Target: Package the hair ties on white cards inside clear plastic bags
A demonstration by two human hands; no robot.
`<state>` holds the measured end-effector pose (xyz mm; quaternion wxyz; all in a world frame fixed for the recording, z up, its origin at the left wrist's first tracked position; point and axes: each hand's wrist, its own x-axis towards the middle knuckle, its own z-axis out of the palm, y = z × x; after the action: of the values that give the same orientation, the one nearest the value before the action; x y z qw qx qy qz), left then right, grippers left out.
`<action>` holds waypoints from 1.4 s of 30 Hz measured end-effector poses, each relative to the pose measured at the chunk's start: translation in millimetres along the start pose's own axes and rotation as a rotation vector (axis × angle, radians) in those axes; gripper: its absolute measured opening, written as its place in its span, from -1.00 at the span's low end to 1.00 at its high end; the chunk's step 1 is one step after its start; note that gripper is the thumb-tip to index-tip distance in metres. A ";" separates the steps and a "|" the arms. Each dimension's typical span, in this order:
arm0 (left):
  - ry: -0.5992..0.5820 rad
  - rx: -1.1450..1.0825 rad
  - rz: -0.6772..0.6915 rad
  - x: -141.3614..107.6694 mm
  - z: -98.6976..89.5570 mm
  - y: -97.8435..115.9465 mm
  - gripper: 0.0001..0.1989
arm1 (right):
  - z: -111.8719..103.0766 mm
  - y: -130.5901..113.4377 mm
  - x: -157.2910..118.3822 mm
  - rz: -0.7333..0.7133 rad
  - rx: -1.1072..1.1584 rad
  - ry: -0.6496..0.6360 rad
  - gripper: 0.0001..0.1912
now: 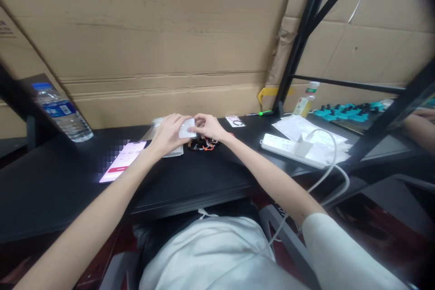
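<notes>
Seen from my remote post, the left hand (pixel 170 132) and right hand (pixel 207 126) grasp a small white item (pixel 186 128) at center frame, fingers closed on it, a dark tangled bundle (pixel 204 144) just below. A blue-capped bottle (pixel 64 115) at left holds clear liquid; another bottle (pixel 302 105), upper right, holds yellow liquid. Between hands and front edge (pixel 197 196), the black tabletop (pixel 204 173) offers open room, lower center.

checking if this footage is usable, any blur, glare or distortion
Head view: the held white item looks soft; head view again: far right smears, top-right corner dark; head view too: the blue-capped bottle leans outward, probably lens distortion, and the phone screen glows brightly.
</notes>
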<state>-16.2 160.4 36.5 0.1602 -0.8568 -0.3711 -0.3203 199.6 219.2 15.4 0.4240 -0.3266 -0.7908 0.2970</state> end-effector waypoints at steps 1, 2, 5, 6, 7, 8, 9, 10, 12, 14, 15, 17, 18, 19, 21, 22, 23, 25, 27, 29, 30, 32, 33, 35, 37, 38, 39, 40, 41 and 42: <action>-0.001 0.002 -0.004 -0.2 0.7 0.2 -0.46 | 0.2 -2.0 -0.6 -0.008 -0.014 0.007 -0.57; -0.001 0.004 -0.010 -0.3 1.2 0.3 -0.46 | -0.2 -4.1 -1.1 -0.020 -0.029 0.020 -0.56; -0.003 0.017 -0.049 -0.3 0.7 0.3 -0.46 | -4.1 -10.8 -3.0 -0.054 -0.066 0.093 -0.52; -0.002 0.029 -0.069 -0.3 0.0 0.0 -0.46 | -6.0 -13.2 -3.7 -0.062 -0.076 0.125 -0.52; 0.000 0.044 -0.090 -0.4 -0.7 -0.5 -0.47 | -7.9 -15.6 -4.5 -0.069 -0.088 0.160 -0.55; 0.003 0.060 -0.111 -0.6 -1.3 -1.2 -0.47 | -9.6 -18.1 -5.2 -0.077 -0.105 0.193 -0.62; 0.008 0.073 -0.131 -1.0 -1.6 -2.2 -0.47 | -10.8 -20.7 -6.0 -0.086 -0.127 0.221 -0.69; 0.015 0.081 -0.148 -1.3 -1.6 -3.3 -0.47 | -11.4 -23.1 -6.8 -0.101 -0.153 0.243 -0.74; 0.037 0.086 -0.171 -2.1 -0.6 -5.8 -0.47 | -10.6 -27.2 -8.2 -0.136 -0.199 0.256 -0.71; 0.061 0.079 -0.177 -2.4 0.8 -7.7 -0.47 | -7.5 -29.1 -9.1 -0.163 -0.218 0.227 -0.66; 0.068 0.072 -0.175 -2.4 1.3 -8.2 -0.46 | -5.6 -29.0 -9.1 -0.169 -0.208 0.203 -0.67; 0.069 0.057 -0.170 -1.7 1.8 -8.1 -0.44 | -2.4 -27.5 -8.3 -0.156 -0.137 0.146 -0.73; 0.064 0.051 -0.167 -1.1 1.8 -7.7 -0.43 | -1.6 -26.4 -7.5 -0.142 -0.079 0.121 -0.77; 0.059 0.045 -0.164 -0.5 1.7 -7.1 -0.42 | -1.4 -25.4 -6.6 -0.128 -0.018 0.099 -0.80; 0.053 0.031 -0.156 0.5 1.5 -6.2 -0.41 | -3.3 -24.1 -4.9 -0.118 0.077 0.042 -0.83; 0.053 0.024 -0.153 0.7 1.5 -6.1 -0.41 | -5.2 -24.0 -4.3 -0.122 0.102 0.005 -0.82; 0.055 0.017 -0.150 0.7 1.7 -6.1 -0.41 | -7.4 -24.4 -4.0 -0.131 0.113 -0.029 -0.81; 0.060 0.005 -0.149 0.0 2.3 -6.8 -0.40 | -12.1 -26.5 -4.2 -0.150 0.109 -0.084 -0.74; 0.064 -0.005 -0.157 -0.9 2.8 -7.5 -0.40 | -16.1 -29.5 -5.1 -0.150 0.075 -0.104 -0.67; 0.061 -0.015 -0.168 -1.5 2.6 -7.6 -0.40 | -18.6 -32.2 -5.7 -0.118 0.046 -0.107 -0.59; 0.056 -0.018 -0.171 -1.5 2.2 -7.2 -0.40 | -19.2 -32.8 -5.7 -0.099 0.042 -0.098 -0.57; 0.051 -0.018 -0.174 -1.3 1.1 -6.3 -0.39 | -19.3 -31.3 -4.6 -0.080 0.053 -0.038 -0.64; 0.050 -0.016 -0.175 -1.1 0.6 -5.8 -0.38 | -18.7 -29.1 -3.7 -0.083 0.063 0.004 -0.71; 0.050 -0.012 -0.181 -0.8 -0.1 -5.0 -0.38 | -16.1 -21.8 -1.7 -0.092 0.082 0.081 -0.72; 0.048 -0.014 -0.182 -0.9 0.1 -4.5 -0.40 | -11.7 -12.9 -0.2 -0.072 0.107 0.113 -0.58; 0.047 -0.018 -0.178 -1.1 0.5 -4.3 -0.41 | -8.9 -8.7 0.2 -0.054 0.123 0.113 -0.52; 0.046 -0.021 -0.172 -1.3 1.0 -4.0 -0.41 | -6.1 -5.3 0.3 -0.036 0.136 0.108 -0.47; 0.044 -0.023 -0.163 -1.6 1.5 -3.8 -0.42 | -3.5 -2.8 0.2 -0.022 0.141 0.102 -0.44; 0.042 -0.023 -0.154 -1.8 2.0 -3.6 -0.43 | -1.4 -1.4 0.0 -0.010 0.139 0.098 -0.41; 0.040 -0.022 -0.143 -2.0 2.4 -3.4 -0.43 | -0.3 -1.2 -0.1 -0.003 0.131 0.096 -0.39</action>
<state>-18.7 162.9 33.6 0.1349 -0.8233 -0.4245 -0.3518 199.6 218.4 16.4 0.4824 -0.3108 -0.7489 0.3315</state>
